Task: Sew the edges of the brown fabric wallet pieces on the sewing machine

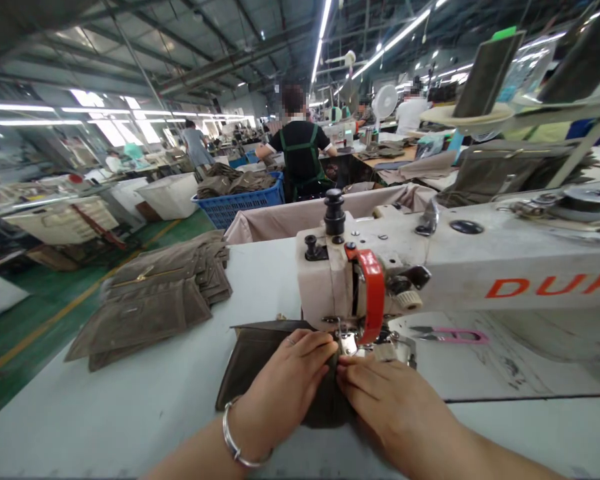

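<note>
A dark brown-grey fabric piece point(250, 357) lies flat on the table under the head of a white sewing machine point(450, 267). My left hand point(290, 380), with a silver bangle on its wrist, presses on the fabric just left of the presser foot point(349, 343), its fingers together. From the right, my right hand point(395, 400) closes its fingertips on the fabric's edge, close in front of the foot. Both hands' fingertips nearly meet there. The needle's tip is hidden behind the metal parts and fingers.
Stacked brown fabric pieces with zippers point(155, 290) lie at the table's left. Pink-handled thread snips point(455, 335) rest on the machine bed. Behind stand a pinkish cloth-lined bin point(275, 220), a filled blue basket point(245, 205) and a seated person point(300, 150) facing away.
</note>
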A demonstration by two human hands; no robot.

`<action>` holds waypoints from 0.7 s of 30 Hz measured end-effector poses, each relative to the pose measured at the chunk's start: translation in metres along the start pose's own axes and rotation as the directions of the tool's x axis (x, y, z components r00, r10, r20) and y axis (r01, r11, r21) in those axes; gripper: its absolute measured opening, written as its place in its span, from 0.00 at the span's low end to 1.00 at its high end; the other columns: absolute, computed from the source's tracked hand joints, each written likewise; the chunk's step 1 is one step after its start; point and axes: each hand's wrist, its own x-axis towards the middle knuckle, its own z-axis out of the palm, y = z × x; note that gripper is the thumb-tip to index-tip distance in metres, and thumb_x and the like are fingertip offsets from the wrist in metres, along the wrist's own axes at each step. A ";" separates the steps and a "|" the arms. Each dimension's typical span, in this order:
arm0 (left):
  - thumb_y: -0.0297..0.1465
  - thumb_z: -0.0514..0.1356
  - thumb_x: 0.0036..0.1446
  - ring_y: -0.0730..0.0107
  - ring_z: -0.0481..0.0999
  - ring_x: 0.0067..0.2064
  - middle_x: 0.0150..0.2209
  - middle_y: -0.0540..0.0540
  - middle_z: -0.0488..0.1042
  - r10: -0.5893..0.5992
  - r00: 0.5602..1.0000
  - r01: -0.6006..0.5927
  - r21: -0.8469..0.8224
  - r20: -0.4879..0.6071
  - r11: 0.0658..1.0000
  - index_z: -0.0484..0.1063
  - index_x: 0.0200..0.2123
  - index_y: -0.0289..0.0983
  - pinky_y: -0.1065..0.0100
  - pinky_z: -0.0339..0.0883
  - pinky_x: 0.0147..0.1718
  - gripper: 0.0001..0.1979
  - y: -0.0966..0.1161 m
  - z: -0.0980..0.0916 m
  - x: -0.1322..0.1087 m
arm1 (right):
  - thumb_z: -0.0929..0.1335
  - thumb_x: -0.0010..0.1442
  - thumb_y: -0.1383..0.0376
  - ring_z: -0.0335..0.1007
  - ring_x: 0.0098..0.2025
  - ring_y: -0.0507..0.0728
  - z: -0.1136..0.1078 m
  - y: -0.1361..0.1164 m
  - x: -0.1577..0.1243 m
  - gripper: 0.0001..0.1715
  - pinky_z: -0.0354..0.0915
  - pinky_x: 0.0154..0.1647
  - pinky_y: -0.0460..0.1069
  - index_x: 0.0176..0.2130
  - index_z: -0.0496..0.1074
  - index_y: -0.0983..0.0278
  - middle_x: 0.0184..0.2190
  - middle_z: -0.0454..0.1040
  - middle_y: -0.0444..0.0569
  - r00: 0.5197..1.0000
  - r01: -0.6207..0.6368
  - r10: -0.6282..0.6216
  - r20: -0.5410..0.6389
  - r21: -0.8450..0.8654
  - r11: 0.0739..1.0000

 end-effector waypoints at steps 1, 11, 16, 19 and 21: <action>0.22 0.53 0.63 0.64 0.65 0.57 0.55 0.47 0.68 0.007 1.000 -0.007 0.005 -0.006 1.000 0.64 0.56 0.39 0.58 0.59 0.59 0.19 -0.001 0.000 0.000 | 0.63 0.57 0.76 0.70 0.46 0.57 0.000 0.000 0.000 0.14 0.63 0.50 0.50 0.41 0.73 0.66 0.41 0.76 0.50 1.000 0.004 -0.004 0.000 -0.001 1.000; 0.22 0.52 0.63 0.66 0.66 0.55 0.53 0.47 0.70 0.003 1.000 -0.004 -0.017 -0.016 1.000 0.66 0.53 0.39 0.60 0.62 0.58 0.16 -0.004 0.001 0.000 | 0.63 0.58 0.75 0.70 0.46 0.58 0.007 0.000 -0.003 0.15 0.64 0.50 0.52 0.43 0.73 0.67 0.43 0.75 0.52 1.000 -0.020 0.020 0.017 0.050 0.999; 0.36 0.62 0.57 0.57 0.60 0.61 0.60 0.43 0.63 -0.005 0.998 0.004 0.021 0.061 1.000 0.59 0.60 0.38 0.52 0.58 0.60 0.29 0.002 -0.002 -0.014 | 0.63 0.59 0.74 0.69 0.48 0.58 -0.019 0.006 0.003 0.16 0.63 0.52 0.55 0.45 0.72 0.62 0.44 0.75 0.48 0.994 -0.072 0.056 0.098 0.167 0.983; 0.40 0.66 0.50 0.52 0.57 0.63 0.63 0.39 0.59 0.055 0.993 -0.060 0.043 0.101 0.997 0.60 0.60 0.35 0.50 0.58 0.60 0.36 0.009 -0.003 -0.023 | 0.64 0.53 0.75 0.64 0.53 0.59 -0.056 0.021 0.001 0.24 0.60 0.55 0.58 0.47 0.71 0.54 0.46 0.72 0.44 0.950 -0.201 0.135 0.283 0.221 0.954; 0.30 0.61 0.54 0.58 0.59 0.63 0.61 0.41 0.63 0.104 0.991 -0.108 0.043 0.090 0.993 0.64 0.57 0.34 0.55 0.58 0.61 0.26 0.014 -0.003 -0.025 | 0.64 0.52 0.77 0.61 0.55 0.59 -0.071 0.033 -0.005 0.31 0.62 0.54 0.56 0.52 0.67 0.53 0.50 0.68 0.45 0.928 -0.241 0.150 0.340 0.242 0.940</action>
